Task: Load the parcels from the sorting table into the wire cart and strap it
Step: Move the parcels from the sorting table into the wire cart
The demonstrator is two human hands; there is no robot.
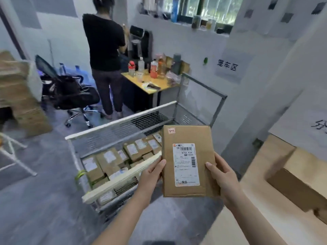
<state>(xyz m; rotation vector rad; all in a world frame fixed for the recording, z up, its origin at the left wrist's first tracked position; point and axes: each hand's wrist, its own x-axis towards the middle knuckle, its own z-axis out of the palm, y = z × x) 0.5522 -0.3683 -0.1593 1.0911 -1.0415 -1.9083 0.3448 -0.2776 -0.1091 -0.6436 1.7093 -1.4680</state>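
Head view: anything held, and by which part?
A labelled cardboard parcel, held at its long side edges: left hand on the left edge, right hand on the right edge.

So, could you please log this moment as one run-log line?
phase: loading | left hand: holds parcel | right hand: holds parcel | parcel: label up | wire cart: holds other boxes

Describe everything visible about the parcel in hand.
The parcel is a flat, closed brown cardboard box, held upright facing the camera, in front of the wire cart. A white shipping label with barcodes sits on its face, a small red sticker at the top-left corner. The left hand grips its left edge, the right hand its right edge.
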